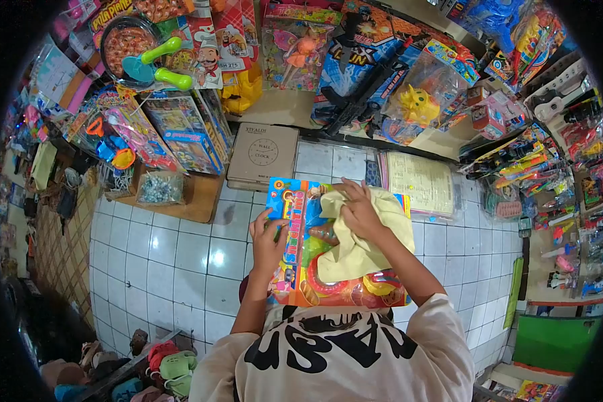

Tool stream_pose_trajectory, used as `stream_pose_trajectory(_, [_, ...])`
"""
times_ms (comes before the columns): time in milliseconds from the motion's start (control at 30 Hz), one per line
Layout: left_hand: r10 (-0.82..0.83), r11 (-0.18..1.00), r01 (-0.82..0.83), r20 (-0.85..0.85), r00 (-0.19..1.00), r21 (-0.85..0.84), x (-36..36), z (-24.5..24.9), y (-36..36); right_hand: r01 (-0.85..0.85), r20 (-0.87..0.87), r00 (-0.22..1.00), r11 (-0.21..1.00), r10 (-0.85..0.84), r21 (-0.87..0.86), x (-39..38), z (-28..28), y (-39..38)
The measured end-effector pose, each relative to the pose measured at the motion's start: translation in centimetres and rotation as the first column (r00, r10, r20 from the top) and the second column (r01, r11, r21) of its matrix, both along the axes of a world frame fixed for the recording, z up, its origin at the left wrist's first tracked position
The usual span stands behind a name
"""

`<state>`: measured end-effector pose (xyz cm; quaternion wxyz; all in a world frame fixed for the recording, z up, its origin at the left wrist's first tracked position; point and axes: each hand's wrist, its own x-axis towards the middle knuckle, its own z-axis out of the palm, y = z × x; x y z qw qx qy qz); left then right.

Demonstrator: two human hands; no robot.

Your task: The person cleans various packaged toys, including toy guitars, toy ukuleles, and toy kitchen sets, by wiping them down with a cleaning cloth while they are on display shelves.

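A brightly coloured toy pack [296,264] rests upright against my lap, its front towards me. It has a blue and orange printed strip on the left, and red and yellow plastic pieces show low on its face. My left hand [268,240] grips the pack's left edge with bent fingers. Over the right part of the pack lies a crumpled pale yellow cloth [347,258]. My right hand [363,213] is closed on the cloth's upper part and presses it against the pack. The cloth hides much of the front.
A brown wall clock box [263,155] stands ahead on the white tiled floor [174,251]. Printed sheets in clear plastic [419,182] lie to its right. Packaged toys, including a black toy gun [362,90], line the far side. Caps [174,365] sit at lower left.
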<state>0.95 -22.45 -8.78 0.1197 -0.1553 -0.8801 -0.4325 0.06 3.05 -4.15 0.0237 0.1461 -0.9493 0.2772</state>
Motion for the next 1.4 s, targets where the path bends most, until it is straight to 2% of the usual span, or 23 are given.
stream_pose_trajectory(100, [0.007,1.0,-0.007,-0.006,1.0,0.019,0.0,0.3,0.0,0.061,-0.048,0.996,0.961,-0.077,-0.27,0.5,0.4,0.8])
stream_pose_trajectory(233, [0.026,0.999,-0.025,-0.011,1.0,0.031,0.2,1.9,0.2,0.08,-0.147,0.98,0.938,-0.137,-0.338,1.7,1.1,-0.5])
stream_pose_trajectory(267, [0.031,0.999,-0.03,-0.023,0.999,0.022,0.3,2.2,0.1,0.097,-0.145,0.974,0.902,-0.173,-0.422,2.0,0.5,-0.7])
stream_pose_trajectory(367, [0.041,0.999,-0.041,-0.024,0.999,0.019,0.7,3.7,0.0,-0.026,-0.185,0.983,0.996,0.009,-0.089,2.2,1.5,-0.4])
stream_pose_trajectory(400, [0.042,0.999,-0.041,-0.018,0.999,0.024,0.8,3.9,0.0,-0.165,-0.136,0.975,0.982,0.177,0.094,2.1,1.8,-0.1])
stream_pose_trajectory(500, [0.043,0.999,-0.042,0.008,0.999,-0.012,1.0,3.8,0.0,-0.128,-0.005,0.991,0.964,0.133,0.232,1.8,2.1,-2.4])
stream_pose_trajectory(633, [0.048,0.998,-0.047,0.038,0.998,-0.037,1.0,2.3,-0.2,-0.212,0.228,0.963,0.931,0.147,0.296,0.7,0.6,-2.1])
stream_pose_trajectory(733, [0.053,0.998,-0.051,0.06,0.997,-0.029,1.0,2.0,-0.2,-0.187,0.352,0.93,0.959,0.103,0.213,-0.1,1.0,-2.2])
stream_pose_trajectory(767, [0.055,0.998,-0.053,0.067,0.996,-0.023,1.0,2.2,-0.3,-0.161,0.337,0.937,0.97,0.093,0.181,-0.1,0.9,-2.2])
stream_pose_trajectory(833, [0.059,0.998,-0.059,0.069,0.996,-0.014,0.9,2.3,-0.4,-0.113,0.301,0.951,0.987,0.073,0.117,-0.2,0.3,-2.1])
stream_pose_trajectory(933, [0.065,0.998,-0.065,0.076,0.995,0.0,1.1,2.2,-0.6,-0.031,0.083,0.996,0.999,0.034,-0.045,0.2,-0.7,-0.8])
stream_pose_trajectory(967, [0.067,0.998,-0.068,0.083,0.994,0.011,1.1,2.2,-0.7,0.039,0.084,0.996,0.969,-0.019,-0.243,0.4,-0.9,-0.6])
stream_pose_trajectory(1033, [0.069,0.997,-0.072,0.089,0.994,0.022,1.1,2.1,-0.7,0.171,0.123,0.985,0.782,-0.121,-0.599,1.2,-0.3,-0.5])
stream_pose_trajectory(1067, [0.066,0.997,-0.068,0.085,0.994,0.021,1.0,1.9,-0.8,0.198,0.119,0.98,0.765,-0.159,-0.613,1.7,0.4,0.0])
stream_pose_trajectory(1100, [0.061,0.998,-0.063,0.081,0.995,0.019,0.9,1.8,-0.9,0.218,0.123,0.975,0.696,-0.185,-0.684,2.1,1.1,0.3])
stream_pose_trajectory(1167, [0.049,0.999,-0.049,0.065,0.997,0.003,0.8,1.7,-0.9,0.168,0.018,0.981,0.795,-0.194,-0.584,3.0,2.5,1.5])
stream_pose_trajectory(1233, [0.038,0.999,-0.037,0.05,0.998,-0.003,0.7,1.6,-0.8,0.195,-0.008,0.975,0.865,-0.224,-0.463,3.6,3.4,1.7])
stream_pose_trajectory(1367, [0.028,1.0,-0.028,0.056,0.998,-0.007,0.6,1.3,-0.6,0.235,-0.018,0.968,0.924,-0.252,-0.301,4.2,3.7,-1.2])
stream_pose_trajectory(1400, [0.03,1.0,-0.029,0.062,0.998,-0.008,0.6,1.3,-0.5,0.083,-0.086,0.992,0.992,-0.091,-0.097,3.7,3.5,-1.7])
